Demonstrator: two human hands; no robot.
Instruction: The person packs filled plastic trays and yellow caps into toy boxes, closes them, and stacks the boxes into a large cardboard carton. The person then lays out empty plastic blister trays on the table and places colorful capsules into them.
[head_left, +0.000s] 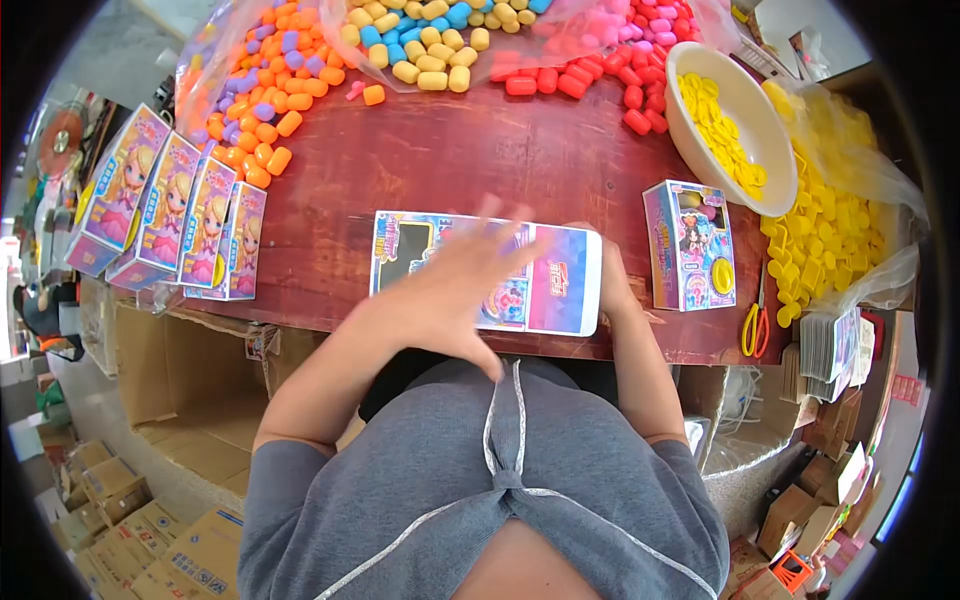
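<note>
**Flat box half hidden under a spread hand**

From where I stand, the flat box (562, 290) lies at the table's (560, 160) six o'clock edge. A careless sweep could knock it off. The left hand (435, 295), fingers apart, blurs over its printed middle. The right hand (612, 280) is at its three o'clock end, fingers partly hidden; I can't tell whether they grip.

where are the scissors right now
In the head view, the scissors lie toward the right, by the near edge of the red table, between the printed box and the yellow pieces.
</note>
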